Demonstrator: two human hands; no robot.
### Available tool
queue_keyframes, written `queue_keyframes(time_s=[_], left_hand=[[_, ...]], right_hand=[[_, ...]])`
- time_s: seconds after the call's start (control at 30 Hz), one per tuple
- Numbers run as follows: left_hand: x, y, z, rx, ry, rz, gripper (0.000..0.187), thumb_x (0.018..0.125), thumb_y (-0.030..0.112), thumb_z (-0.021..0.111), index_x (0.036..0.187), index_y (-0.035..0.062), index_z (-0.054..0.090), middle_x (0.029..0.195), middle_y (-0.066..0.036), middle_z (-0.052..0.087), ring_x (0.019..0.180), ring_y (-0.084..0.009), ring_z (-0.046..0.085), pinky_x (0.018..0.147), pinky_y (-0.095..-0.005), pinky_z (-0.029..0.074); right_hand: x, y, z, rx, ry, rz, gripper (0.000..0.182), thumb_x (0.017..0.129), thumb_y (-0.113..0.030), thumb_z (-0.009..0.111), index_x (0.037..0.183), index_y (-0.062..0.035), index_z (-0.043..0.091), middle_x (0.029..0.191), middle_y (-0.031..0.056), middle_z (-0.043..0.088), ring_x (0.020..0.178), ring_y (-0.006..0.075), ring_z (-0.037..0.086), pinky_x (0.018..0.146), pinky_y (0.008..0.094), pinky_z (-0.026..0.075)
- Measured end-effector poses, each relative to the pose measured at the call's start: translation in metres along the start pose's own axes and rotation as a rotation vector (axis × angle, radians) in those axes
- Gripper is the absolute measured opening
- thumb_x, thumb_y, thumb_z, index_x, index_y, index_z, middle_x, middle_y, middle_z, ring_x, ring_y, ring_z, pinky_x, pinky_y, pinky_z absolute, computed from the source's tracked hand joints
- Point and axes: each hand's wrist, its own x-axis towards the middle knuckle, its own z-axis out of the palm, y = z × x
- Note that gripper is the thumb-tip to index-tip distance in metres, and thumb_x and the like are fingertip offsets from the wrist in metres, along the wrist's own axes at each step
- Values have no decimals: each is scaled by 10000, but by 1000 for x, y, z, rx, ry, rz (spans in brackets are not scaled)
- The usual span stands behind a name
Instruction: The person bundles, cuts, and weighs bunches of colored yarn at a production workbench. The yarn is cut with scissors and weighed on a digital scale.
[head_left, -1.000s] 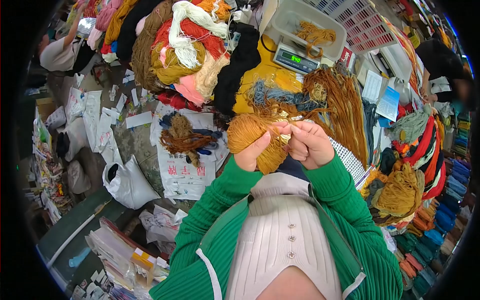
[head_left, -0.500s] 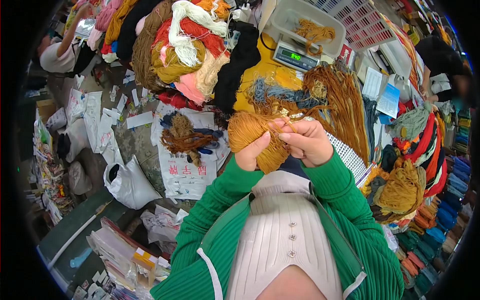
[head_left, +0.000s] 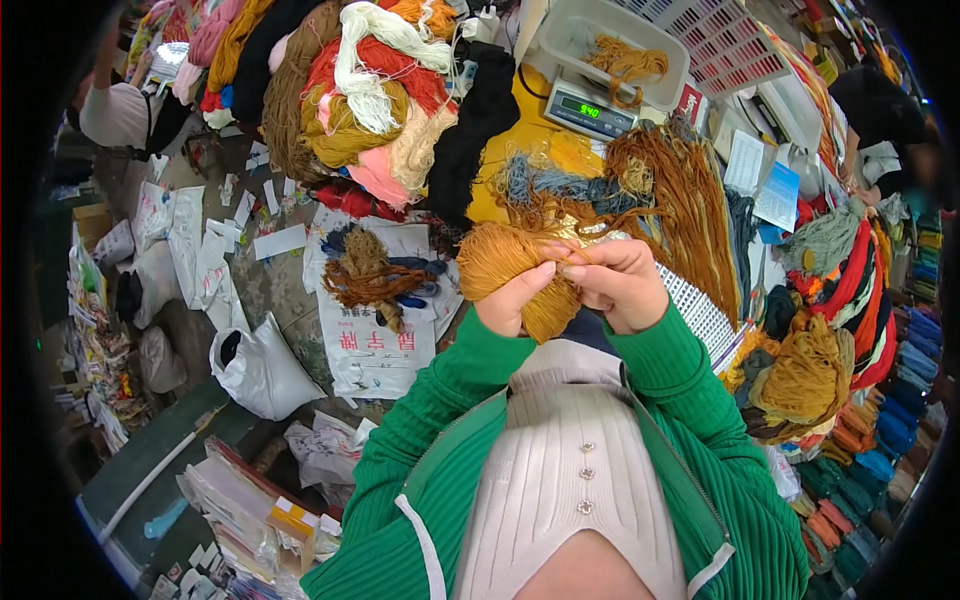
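A golden-brown skein of yarn [head_left: 500, 262] is held up before my chest. My left hand [head_left: 513, 303] grips it from below, thumb across its front. At its right side, my right hand [head_left: 622, 287] pinches a strand of the same yarn between thumb and fingertips. The two hands are close together, and the fingers behind the skein are hidden. Just beyond them lie blue-grey yarn [head_left: 565, 188] and long rust-brown hanks [head_left: 680, 210] on a yellow surface [head_left: 520, 130].
A digital scale [head_left: 590, 112] carries a clear plastic tray [head_left: 665, 85] with ochre yarn in it. Piled skeins [head_left: 375, 110] stand at the back left. A white sack [head_left: 262, 370] sits on the floor at left. More yarn bundles [head_left: 805, 375] are stacked at right. Another person [head_left: 115, 115] is at far left.
Both hands stay almost in place on the skein, with a slight shift of the fingers at the strand. The person at far left has moved an arm.
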Motion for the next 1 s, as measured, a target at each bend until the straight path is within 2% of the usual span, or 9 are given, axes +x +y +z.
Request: queue_keyframes(time_s=[0.07,0.13,0.23,0.37,0.53,0.87,0.97,1.0], left_hand=[[0,2,3,-59,39,-54,177,744,53,434,894,-3,508,1029,-137,471,958,-229,454,843,-351,350],[-2,6,5,-34,9,-44,210,755,72,420,934,-11,493,1046,-143,461,990,-233,434,861,-355,334],[-2,7,5,-89,-30,-66,276,781,115,391,1009,-27,454,1092,-150,431,1039,-236,399,892,-357,302],[0,4,2,-118,-53,-69,369,814,178,350,1106,-46,376,1161,-157,373,1085,-242,357,927,-351,256],[4,2,1,64,-111,-31,394,819,200,346,1122,-52,354,1179,-158,352,1080,-239,362,926,-346,257],[5,2,4,-165,-61,-54,391,809,223,385,1094,-44,386,1130,-142,395,1048,-233,388,907,-354,283],[9,-9,-5,-117,-111,33,336,792,167,409,1056,-41,421,1086,-134,433,1019,-229,411,892,-356,301],[10,-8,-1,-38,-73,32,321,786,150,411,1043,-41,429,1067,-132,445,1005,-229,422,883,-353,311]], right_hand=[[1,-1,-3,87,-24,7,93,704,17,515,774,16,577,610,3,499,398,10,301,363,161,195],[3,0,-11,197,-74,25,83,714,4,507,772,8,566,622,5,496,394,9,298,358,164,192],[5,3,-19,372,-174,90,80,736,-26,493,787,1,548,557,-19,451,387,7,284,349,168,178],[5,0,-13,225,-76,127,83,752,-58,493,792,-6,544,515,-48,403,391,2,278,345,170,171],[5,-5,0,-128,-12,113,97,725,-76,540,782,-4,569,533,-61,416,407,-6,281,356,158,178],[8,-4,-9,80,-41,102,78,698,-32,553,759,6,584,684,-9,536,423,-6,307,364,150,198],[9,-2,-10,68,-15,64,77,696,-12,544,759,11,582,751,14,565,430,-6,326,364,148,207],[9,1,-10,33,-12,33,77,696,-6,541,758,12,583,772,21,571,434,-6,333,365,146,210]])
